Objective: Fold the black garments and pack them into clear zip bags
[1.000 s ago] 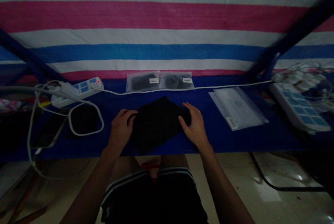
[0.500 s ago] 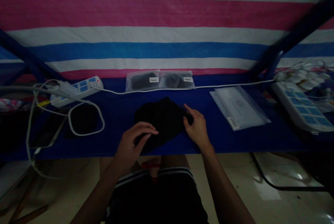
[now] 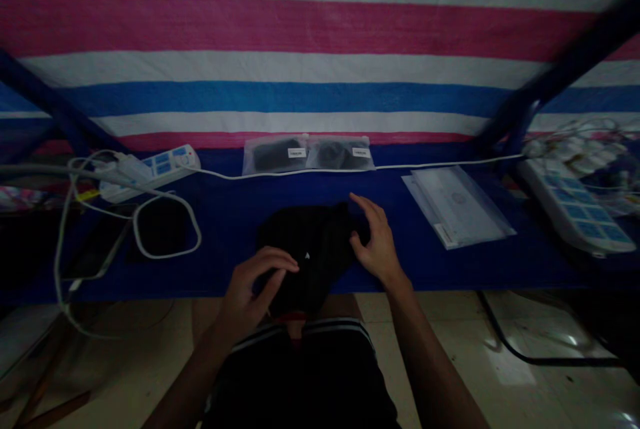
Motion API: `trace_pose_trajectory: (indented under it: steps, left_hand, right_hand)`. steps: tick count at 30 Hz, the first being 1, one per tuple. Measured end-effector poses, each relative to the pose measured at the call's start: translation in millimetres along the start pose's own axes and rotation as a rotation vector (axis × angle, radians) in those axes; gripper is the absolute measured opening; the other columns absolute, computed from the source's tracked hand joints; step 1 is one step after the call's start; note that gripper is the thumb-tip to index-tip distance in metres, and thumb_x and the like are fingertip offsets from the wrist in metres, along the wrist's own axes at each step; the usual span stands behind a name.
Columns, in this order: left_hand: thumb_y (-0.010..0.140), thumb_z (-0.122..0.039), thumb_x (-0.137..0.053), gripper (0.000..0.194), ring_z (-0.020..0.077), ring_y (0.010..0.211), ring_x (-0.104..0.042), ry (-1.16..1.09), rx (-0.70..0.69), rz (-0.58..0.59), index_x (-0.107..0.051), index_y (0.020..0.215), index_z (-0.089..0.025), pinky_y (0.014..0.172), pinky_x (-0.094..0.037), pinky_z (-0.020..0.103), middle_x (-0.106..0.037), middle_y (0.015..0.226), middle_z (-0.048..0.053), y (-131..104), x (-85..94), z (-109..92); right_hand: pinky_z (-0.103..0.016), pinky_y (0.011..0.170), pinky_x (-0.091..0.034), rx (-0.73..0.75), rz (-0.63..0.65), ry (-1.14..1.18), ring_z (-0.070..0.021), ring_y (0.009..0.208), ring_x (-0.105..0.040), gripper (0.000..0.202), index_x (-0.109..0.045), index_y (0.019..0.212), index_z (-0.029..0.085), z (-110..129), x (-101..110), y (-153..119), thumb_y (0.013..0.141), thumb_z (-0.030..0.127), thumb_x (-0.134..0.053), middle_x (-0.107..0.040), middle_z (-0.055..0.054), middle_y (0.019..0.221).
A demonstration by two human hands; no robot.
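A soft black cap with a small white mark lies at the table's front edge, its near part hanging over toward my lap. My left hand is over its left side, thumb and fingertips drawn together near the white mark. Whether cloth is pinched there is hidden by the dark fabric. At the cap's right side is my right hand, its thumb and fingers spread apart, with black fabric showing beside the thumb.
Two labelled clear bags with black contents lie at the back, behind a white cable. Flat translucent bags lie to the right. Power strips and cables are on both sides; a phone lies at left.
The black cap has shifted toward me, its near part now over the table edge, and its white mark has come into view. My right fingers have spread slightly; my left hand dropped a little.
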State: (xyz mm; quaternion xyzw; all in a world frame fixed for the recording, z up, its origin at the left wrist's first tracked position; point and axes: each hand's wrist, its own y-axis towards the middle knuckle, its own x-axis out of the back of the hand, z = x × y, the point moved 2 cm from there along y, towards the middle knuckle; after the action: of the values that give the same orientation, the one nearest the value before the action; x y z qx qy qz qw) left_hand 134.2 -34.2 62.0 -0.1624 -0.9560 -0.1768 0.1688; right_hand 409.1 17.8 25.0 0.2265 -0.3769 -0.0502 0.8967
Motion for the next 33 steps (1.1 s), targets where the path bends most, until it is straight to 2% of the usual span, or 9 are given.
trace_pose_trajectory:
  steps: [3, 7, 10, 13, 20, 24, 27, 30, 33]
  left_hand:
    - [0.106, -0.028, -0.051, 0.023, 0.0237, 0.115, -0.07, 0.202, 0.105, -0.164, -0.072, 0.116, -0.024, 0.104, -0.054, 0.043, -0.075, 0.119, 0.007, 9.9, 11.5, 26.2]
    - [0.105, -0.023, -0.047, 0.036, 0.0254, 0.14, -0.057, 0.389, 0.094, 0.021, -0.065, 0.136, -0.026, 0.122, -0.041, 0.054, -0.065, 0.146, 0.008, 22.4, 5.4, 53.5]
    - [0.106, -0.024, -0.045, 0.04, 0.0247, 0.153, -0.043, 0.464, 0.042, 0.104, -0.061, 0.142, -0.028, 0.13, -0.027, 0.059, -0.053, 0.159, 0.007, 30.3, 0.3, 62.9]
    - [0.106, -0.032, -0.049, 0.04, 0.026, 0.155, -0.04, 0.504, 0.023, 0.171, -0.059, 0.145, -0.027, 0.13, -0.025, 0.059, -0.048, 0.164, 0.008, 39.7, 1.2, 66.1]
    - [0.105, -0.049, -0.051, 0.048, 0.0288, 0.158, -0.034, 0.537, 0.017, 0.203, -0.055, 0.146, -0.026, 0.131, -0.023, 0.058, -0.044, 0.165, 0.011, 69.3, 9.9, 71.2]
    - [0.107, -0.046, -0.048, 0.041, 0.0271, 0.156, -0.038, 0.516, 0.0, 0.203, -0.058, 0.14, -0.024, 0.13, -0.023, 0.058, -0.048, 0.162, 0.012, 84.8, 13.8, 80.8]
    - [0.106, -0.043, -0.05, 0.038, 0.0271, 0.154, -0.041, 0.514, -0.034, 0.201, -0.06, 0.138, -0.024, 0.13, -0.024, 0.057, -0.051, 0.159, 0.012, 90.5, 14.5, 87.3]
    - [0.103, -0.041, -0.054, 0.039, 0.0303, 0.156, -0.037, 0.568, -0.072, 0.108, -0.059, 0.138, -0.023, 0.129, -0.026, 0.058, -0.048, 0.161, 0.013, 89.5, 13.1, 89.0]
    - [0.1, -0.043, -0.059, 0.047, 0.0358, 0.154, -0.035, 0.697, -0.02, -0.127, -0.056, 0.143, -0.022, 0.126, -0.031, 0.06, -0.043, 0.161, 0.015, 84.4, 13.2, 87.3]
  right_hand:
    - [-0.061, 0.123, -0.033, 0.124, 0.091, -0.046, -0.0335, 0.152, -0.036, 0.082, -0.038, 0.161, 0.029, 20.2, -0.2, -2.4, 0.082, 0.015, -0.052, -0.039, -0.008, 0.166]
    - [-0.064, 0.126, -0.026, 0.243, 0.32, -0.114, -0.0347, 0.161, -0.019, 0.083, -0.046, 0.158, 0.034, 46.6, -6.1, -4.0, 0.08, 0.007, -0.056, -0.021, -0.002, 0.176]
    - [-0.067, 0.126, -0.026, 0.244, 0.392, -0.126, -0.0358, 0.16, -0.022, 0.052, -0.07, 0.131, 0.03, 48.3, -9.0, -3.5, 0.084, 0.01, -0.062, -0.037, -0.004, 0.169]
    - [-0.066, 0.123, -0.03, 0.226, 0.341, -0.11, -0.034, 0.155, -0.034, 0.025, -0.075, 0.107, 0.026, 41.2, -6.2, -6.5, 0.09, 0.014, -0.063, -0.056, -0.007, 0.156]
    - [-0.065, 0.117, -0.029, 0.161, 0.236, -0.118, -0.0325, 0.134, -0.057, 0.017, -0.072, 0.105, 0.027, 55.0, 15.2, -41.9, 0.093, 0.017, -0.063, -0.075, -0.004, 0.129]
    - [-0.056, 0.1, -0.046, 0.058, 0.316, -0.144, -0.0286, 0.108, -0.069, 0.017, -0.073, 0.104, 0.026, 68.4, 24.9, -63.7, 0.093, 0.016, -0.064, -0.078, -0.004, 0.111]
    - [-0.048, 0.093, -0.054, -0.001, 0.416, -0.14, -0.0277, 0.105, -0.071, 0.017, -0.074, 0.108, 0.024, 77.2, 31.5, -69.6, 0.092, 0.025, -0.069, -0.077, -0.006, 0.116]
    - [-0.043, 0.09, -0.058, -0.039, 0.468, -0.088, -0.0277, 0.105, -0.074, 0.029, -0.074, 0.114, 0.023, 84.4, 39.1, -59.8, 0.09, 0.038, -0.073, -0.078, -0.006, 0.118]
    - [-0.035, 0.075, -0.059, -0.123, 0.413, -0.031, -0.0207, 0.08, -0.076, 0.025, -0.075, 0.112, 0.025, 86.2, 50.0, -35.2, 0.096, 0.041, -0.065, -0.081, -0.003, 0.102]
